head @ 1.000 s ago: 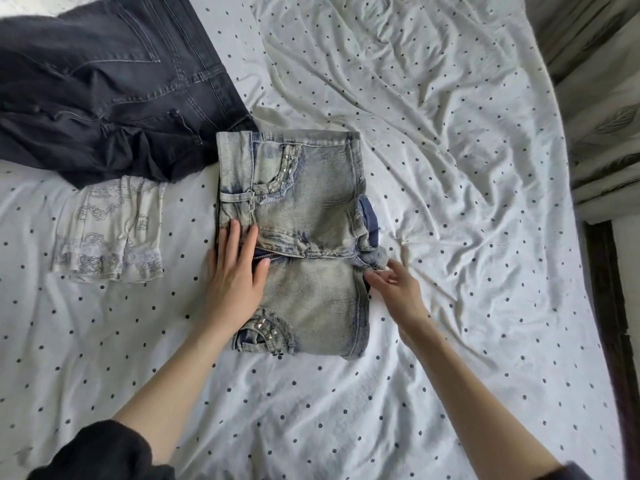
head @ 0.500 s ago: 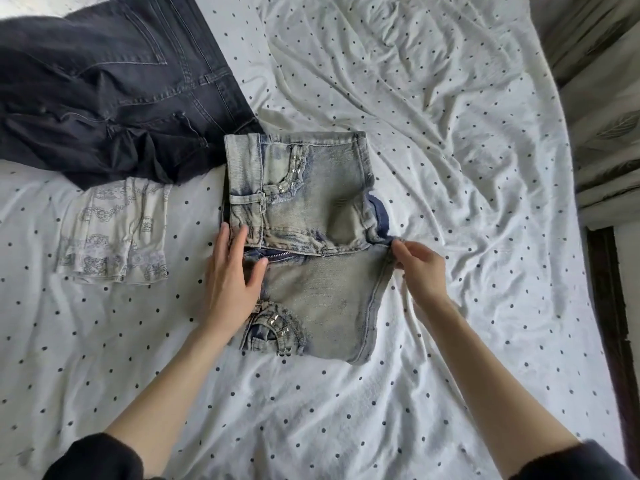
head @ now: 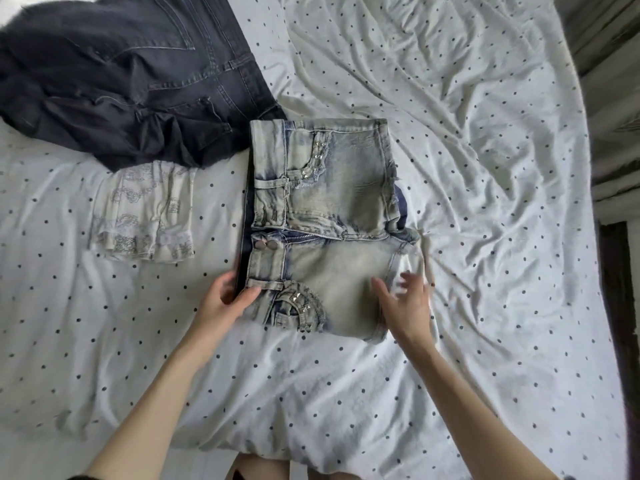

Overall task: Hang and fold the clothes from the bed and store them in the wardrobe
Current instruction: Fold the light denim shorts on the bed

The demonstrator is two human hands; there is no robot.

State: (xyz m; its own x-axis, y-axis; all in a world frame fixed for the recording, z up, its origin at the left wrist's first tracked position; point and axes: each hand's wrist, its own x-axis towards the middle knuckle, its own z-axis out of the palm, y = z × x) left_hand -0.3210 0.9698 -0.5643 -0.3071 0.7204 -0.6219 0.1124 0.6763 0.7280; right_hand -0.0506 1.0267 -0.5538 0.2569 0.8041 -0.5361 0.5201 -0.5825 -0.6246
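Observation:
Pale washed denim shorts [head: 332, 216] with metal studs lie flat on the dotted white bed sheet [head: 467, 140], waistband to the left. My left hand [head: 225, 303] grips the near left corner of the waistband, thumb on top and fingers under the edge. My right hand [head: 405, 303] hovers with spread fingers over the near right leg hem of the shorts, blurred by motion and holding nothing.
Dark grey jeans [head: 131, 74] lie crumpled at the far left, touching the shorts' far corner. A folded white lace-patterned garment [head: 145, 209] sits left of the shorts. A dark floor strip [head: 616, 306] and curtains [head: 609, 64] border the bed's right side.
My left hand slid from lying flat on the fly to gripping the waistband's near corner. My right hand let go of the right leg hem and moved nearer, over the near leg.

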